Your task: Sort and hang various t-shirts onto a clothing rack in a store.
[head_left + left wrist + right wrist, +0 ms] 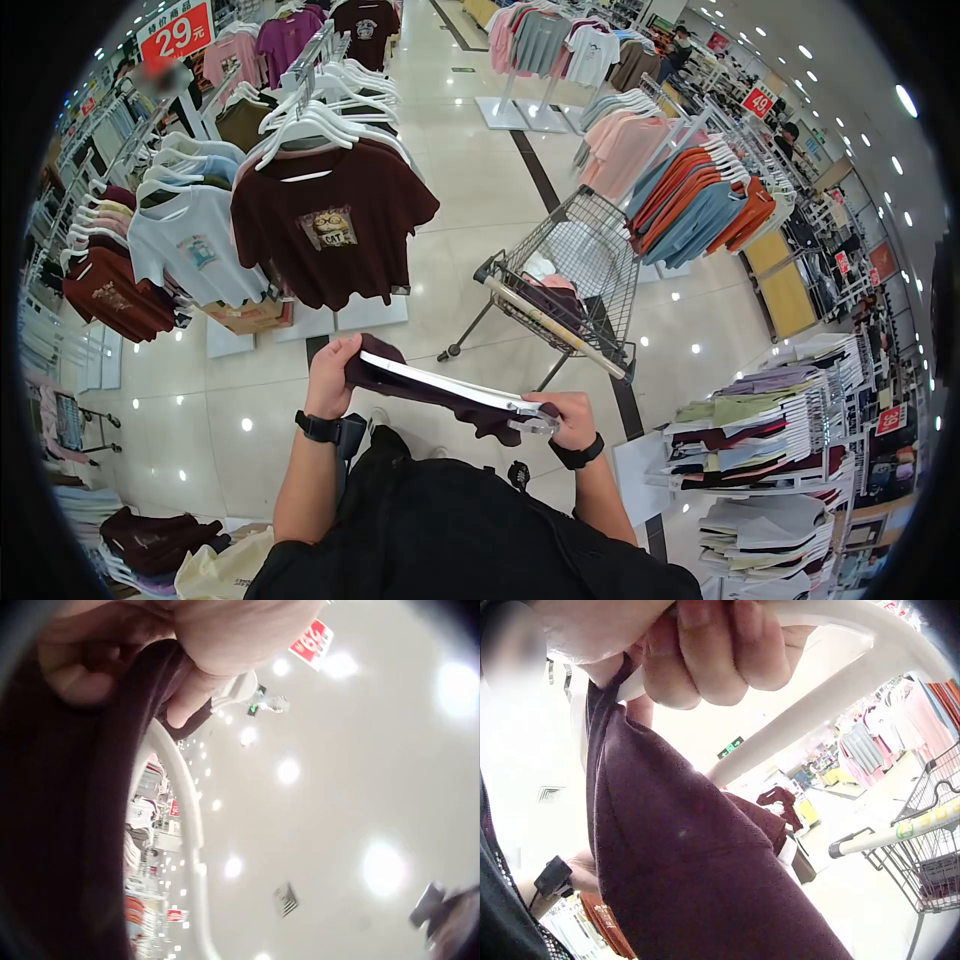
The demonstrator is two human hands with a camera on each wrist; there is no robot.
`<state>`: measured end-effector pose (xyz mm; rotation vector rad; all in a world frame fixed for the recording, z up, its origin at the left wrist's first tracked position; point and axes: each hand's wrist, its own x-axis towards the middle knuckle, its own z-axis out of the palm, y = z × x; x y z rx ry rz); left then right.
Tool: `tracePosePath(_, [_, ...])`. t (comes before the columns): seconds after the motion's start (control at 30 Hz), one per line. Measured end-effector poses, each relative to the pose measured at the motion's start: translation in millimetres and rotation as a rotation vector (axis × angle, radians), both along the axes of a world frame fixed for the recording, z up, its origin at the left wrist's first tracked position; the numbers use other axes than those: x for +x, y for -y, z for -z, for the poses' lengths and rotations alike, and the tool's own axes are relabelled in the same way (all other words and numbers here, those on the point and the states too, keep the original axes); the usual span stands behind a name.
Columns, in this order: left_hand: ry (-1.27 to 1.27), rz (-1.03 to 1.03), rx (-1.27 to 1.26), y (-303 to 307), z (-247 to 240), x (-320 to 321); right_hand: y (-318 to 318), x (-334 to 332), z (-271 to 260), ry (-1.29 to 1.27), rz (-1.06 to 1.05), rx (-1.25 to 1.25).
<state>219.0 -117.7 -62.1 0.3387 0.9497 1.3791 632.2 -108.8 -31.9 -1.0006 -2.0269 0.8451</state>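
a hanging brown t-shirt (330,235) fronts the rack at the left. just below it the left hand (332,376) has its fingers (196,690) curled tight round one end of a maroon shirt (462,410), held in the air before the person's chest. a white hanger (450,387) lies along the shirt. the right hand (575,420) has its fingers (705,652) clamped on the hanger. a shopping cart (575,285) stands beyond on the floor.

Head view: we look down from above, aisle ahead. Left wrist view: we sit hard against the maroon garment (67,825), facing the ceiling (360,787). Right wrist view: equally near, facing outward. All share garment and white hanger (455,388); head and right wrist share the cart (575,280)
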Motion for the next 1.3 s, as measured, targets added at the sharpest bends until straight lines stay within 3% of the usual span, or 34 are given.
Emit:
tracePosePath(0.03, [0.002, 0.002, 0.002, -0.4, 4.4, -2.0, -1.7, -1.4, 2.7, 0.002, 0.002, 0.002])
tracePosePath(0.13, [-0.536, -0.093, -0.03, -0.9, 1.4, 2.1, -6.4, -10.5, 9.0, -0.001, 0.003, 0.126])
tracePosePath(0.27, [-0.787, -0.024, 0.006, 4.0, -11.6, 11.8, -11.5, -30.7, 12.2, 0.078, -0.023, 0.157])
tracePosePath(0.3, [-1.081, 0.005, 0.142, 6.2, -7.7, 18.4, -11.1, -46.8, 2.8, 0.206, -0.052, 0.162])
tracePosePath(0.43, [-0.967, 0.091, 0.36, -2.9, -1.3, 25.1, -16.7, -71.9, 11.6, 0.263, 0.017, 0.175])
tracePosePath(0.47, [-0.893, 0.104, 0.282, -1.2, 1.5, 25.1, -16.2, -72.6, 17.1, 0.23, 0.05, 0.175])
tracePosePath(0.5, [-1.01, 0.129, 0.448, -10.7, 4.4, 13.6, -21.1, -78.1, 22.5, 0.237, 0.072, 0.182])
tracePosePath(0.6, [-1.024, 0.144, 0.517, -28.7, 4.0, -3.0, -27.1, -89.5, 28.5, 0.109, 0.199, 0.004])
tracePosePath(0.67, [-1.131, 0.294, 0.664, -35.2, -10.4, -13.5, -32.3, -97.0, 18.8, 0.107, 0.242, 0.0])
tracePosePath(0.8, [-0.976, 0.506, 0.576, -62.3, 7.9, -50.1, -47.0, -125.1, 14.8, 0.17, 0.334, -0.111])
tracePosePath(0.87, [-0.99, 0.636, 0.343, -69.1, -3.7, -57.1, -59.4, -133.4, 10.2, 0.234, 0.413, 0.339])
tracePosePath(0.9, [-1.013, 0.473, 0.474, -83.7, 7.6, -73.0, -71.0, -148.0, 10.3, 0.234, 0.426, 0.349])
tracePosePath(0.97, [-1.038, 0.411, 0.493, -91.3, 1.4, -85.6, -81.6, -148.7, 25.4, 0.013, 0.761, 0.291])
tracePosePath(1.0, [-1.036, 0.417, 0.502, -102.8, 1.4, -104.7, -88.2, -149.7, 30.6, -0.002, 0.922, -0.022])
tracePosePath(1.03, [-1.031, 0.363, 0.509, -107.9, 4.6, -119.9, -96.6, -153.9, 34.2, 0.001, 0.925, -0.022])
tracePosePath(1.1, [-0.912, 0.233, 0.515, -113.0, 20.1, -142.3, -111.9, -155.6, 42.6, -0.647, 0.912, -0.544])
tracePosePath(1.13, [-1.038, 0.261, 0.576, -116.8, 16.6, -155.2, -118.8, -159.4, 45.9, -0.876, 0.815, -0.702])
tracePosePath(1.17, [-1.171, 0.278, 0.62, -116.4, 9.6, -174.1, -131.3, -158.2, 70.4, -1.114, 0.558, -0.817])
tracePosePath(1.3, [-1.262, 0.287, 0.588, -115.7, 0.4, -197.6, -154.9, -198.0, 59.9, -1.023, 0.604, -0.731])
